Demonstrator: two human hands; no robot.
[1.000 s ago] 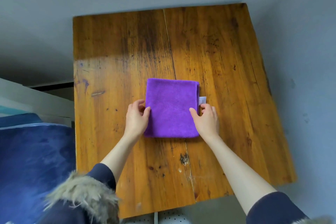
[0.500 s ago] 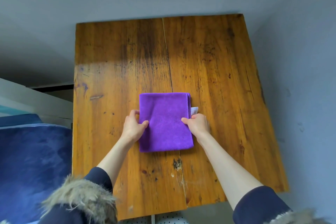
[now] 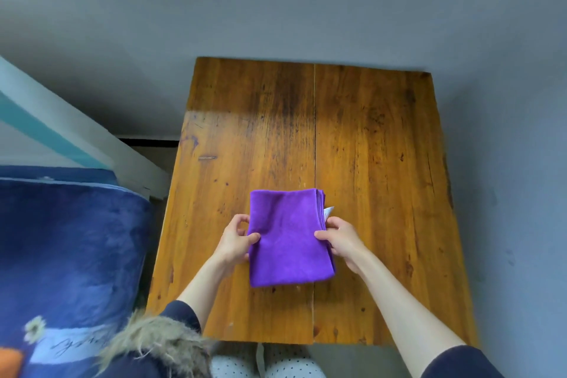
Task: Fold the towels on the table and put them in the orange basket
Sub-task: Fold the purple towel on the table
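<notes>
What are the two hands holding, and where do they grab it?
Both hold the folded purple towel. The left hand pinches its left edge, and the right hand pinches its right edge, just below the white tag.

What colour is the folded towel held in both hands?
Solid purple towel, with a small white tag at its right edge; seen in the head view.

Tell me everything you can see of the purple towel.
The purple towel is folded into a compact, roughly square pad of soft, fuzzy cloth. Several stacked layers show along its right edge, where a small white tag pokes out. It sits near the middle of the wooden table, towards the person. The left hand pinches its left edge, thumb on top, and the right hand pinches its right edge the same way. Whether it is lifted off the wood cannot be told.
</notes>
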